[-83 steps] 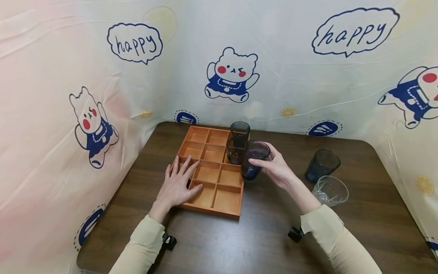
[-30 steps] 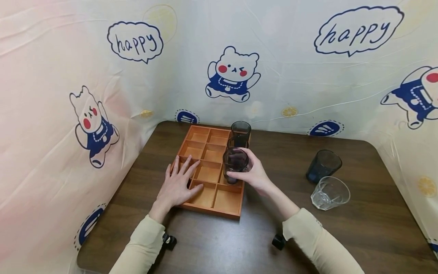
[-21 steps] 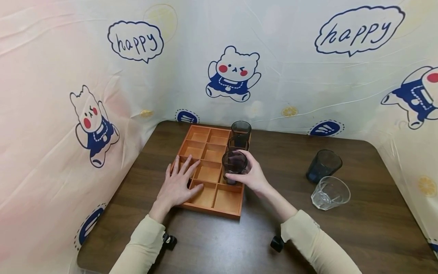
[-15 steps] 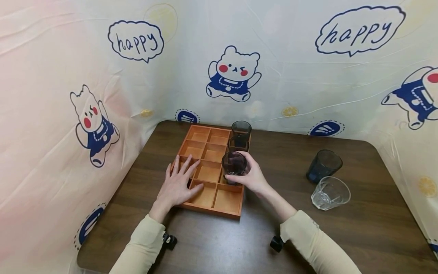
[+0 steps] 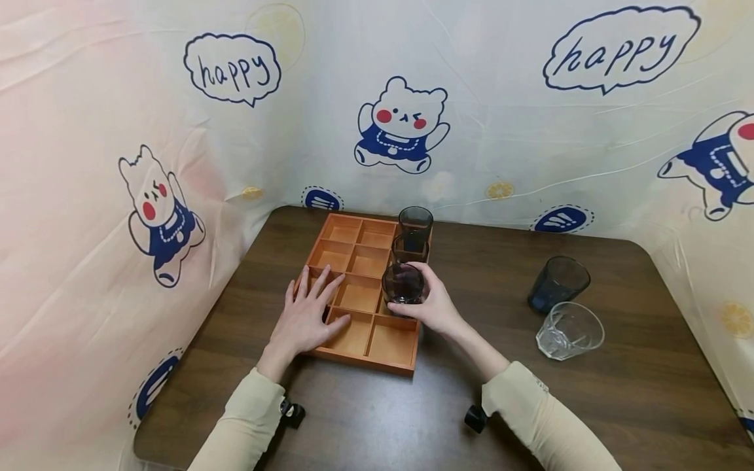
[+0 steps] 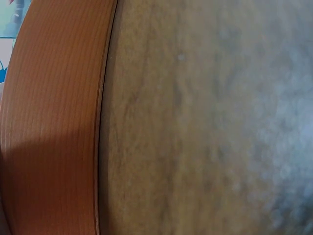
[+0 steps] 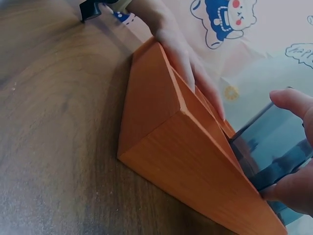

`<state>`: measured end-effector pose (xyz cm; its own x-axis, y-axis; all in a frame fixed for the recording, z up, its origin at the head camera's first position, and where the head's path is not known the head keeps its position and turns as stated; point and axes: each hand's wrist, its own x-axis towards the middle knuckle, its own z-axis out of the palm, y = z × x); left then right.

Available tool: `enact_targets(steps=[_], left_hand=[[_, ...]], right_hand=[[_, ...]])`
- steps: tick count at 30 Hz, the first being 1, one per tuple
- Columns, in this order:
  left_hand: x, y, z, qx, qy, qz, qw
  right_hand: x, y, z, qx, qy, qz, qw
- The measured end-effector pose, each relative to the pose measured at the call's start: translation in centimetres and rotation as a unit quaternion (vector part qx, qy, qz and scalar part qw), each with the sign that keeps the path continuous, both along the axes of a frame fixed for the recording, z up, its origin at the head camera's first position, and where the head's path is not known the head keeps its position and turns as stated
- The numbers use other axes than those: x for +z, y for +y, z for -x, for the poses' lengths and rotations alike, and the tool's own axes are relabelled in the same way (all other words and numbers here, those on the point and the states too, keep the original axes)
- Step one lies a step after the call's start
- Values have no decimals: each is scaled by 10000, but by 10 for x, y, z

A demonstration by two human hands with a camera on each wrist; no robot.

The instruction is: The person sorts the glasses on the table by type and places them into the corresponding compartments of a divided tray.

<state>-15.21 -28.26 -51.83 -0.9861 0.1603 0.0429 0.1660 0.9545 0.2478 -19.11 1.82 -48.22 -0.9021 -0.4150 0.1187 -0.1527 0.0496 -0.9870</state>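
Observation:
My right hand [image 5: 437, 306] grips a dark tinted drinking glass [image 5: 403, 281] between thumb and fingers. The glass stands upright in the right column of a divided wooden tray [image 5: 365, 364], third row from the back. In the right wrist view, the tinted glass [image 7: 274, 137] has its lower part below the tray wall [image 7: 195, 166]. Behind it in the same column are a second glass [image 5: 410, 246] and a dark glass [image 5: 415, 221]. My left hand [image 5: 303, 320] rests on the tray's left side, fingers spread. The left wrist view shows only the tray's outer wall [image 6: 54, 122] and tabletop.
To the right on the brown wooden table [image 5: 483, 261] stand a dark tinted glass [image 5: 557, 285] and a clear faceted glass [image 5: 568, 332]. A printed cloth [image 5: 483, 131] hangs behind the table and along both sides.
My right hand has carried the tinted glass from the tray's right side leftward and down into the third-row compartment. Over the last half second it sinks slightly. My left hand has stayed put.

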Motion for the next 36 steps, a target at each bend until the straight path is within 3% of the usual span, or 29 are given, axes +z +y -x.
enact_targets(steps=[16, 22, 28, 36], left_hand=[[2, 1, 0, -10, 2, 26, 10000], [1, 1, 0, -17, 12, 2, 10000], [-1, 1, -1, -19, 24, -34, 10000], [-2, 0, 0, -57, 92, -24, 9999]], right_hand=[[-8, 0, 0, -191, 409, -529, 9976], [-9, 1, 0, -360, 553, -942, 9934], [-15, 0, -2, -455, 1007, -1250, 9860], [-18, -2, -6, -685, 1182, -1365, 9812]])
